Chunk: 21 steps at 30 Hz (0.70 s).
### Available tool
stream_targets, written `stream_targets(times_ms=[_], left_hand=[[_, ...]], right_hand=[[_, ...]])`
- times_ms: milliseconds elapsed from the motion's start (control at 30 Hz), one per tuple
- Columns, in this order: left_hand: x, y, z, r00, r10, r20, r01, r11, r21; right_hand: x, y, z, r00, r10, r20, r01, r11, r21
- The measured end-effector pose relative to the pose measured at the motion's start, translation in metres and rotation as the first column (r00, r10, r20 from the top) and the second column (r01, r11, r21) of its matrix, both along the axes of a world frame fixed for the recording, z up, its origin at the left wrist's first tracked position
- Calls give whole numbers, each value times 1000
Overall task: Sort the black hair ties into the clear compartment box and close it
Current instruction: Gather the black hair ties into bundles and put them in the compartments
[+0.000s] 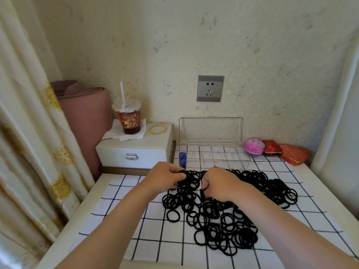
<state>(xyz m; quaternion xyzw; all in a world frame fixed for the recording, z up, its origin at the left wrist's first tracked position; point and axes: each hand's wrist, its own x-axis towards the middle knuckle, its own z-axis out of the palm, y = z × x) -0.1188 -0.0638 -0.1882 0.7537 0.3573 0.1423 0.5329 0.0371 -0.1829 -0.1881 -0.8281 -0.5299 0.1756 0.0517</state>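
Gathering ties from the pile, box open behind.

The left hand [167, 176] curls round a bunch of ties [223, 216] at the heap's far edge; the right hand [219, 184], just beside it, pinches a few more. The heap lies on the cloth [120, 210], in front of the box [246, 159], whose lid [210, 130] stands upright. Sorting looks barely begun. Next, a bunch needs lifting into a free compartment. Both hands' fingertips are buried, the clear dividers are faint, and the blue bits [182, 157] are unidentifiable.
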Motion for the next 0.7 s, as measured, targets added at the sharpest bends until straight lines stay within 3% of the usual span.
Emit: stream_targets(times_ms=[167, 333, 400, 533, 700], left_hand=[[4, -2, -1, 996, 83, 33, -83, 997, -5], [9, -10, 0, 988, 118, 102, -111, 992, -66], [13, -14, 0, 982, 118, 144, -94, 982, -165], [19, -20, 5, 971, 117, 210, -28, 922, -386], [19, -23, 6, 977, 24, 210, 60, 921, -384]], right_hand=[[11, -3, 17, 970, -75, -233, 122, 973, 193], [6, -9, 34, 830, -147, -538, 312, 922, 228], [-1, -9, 39, 764, -122, -634, 353, 901, 252], [-10, -3, 39, 856, -173, -487, 360, 875, 324], [-15, -2, 36, 883, -226, -412, 380, 860, 341]])
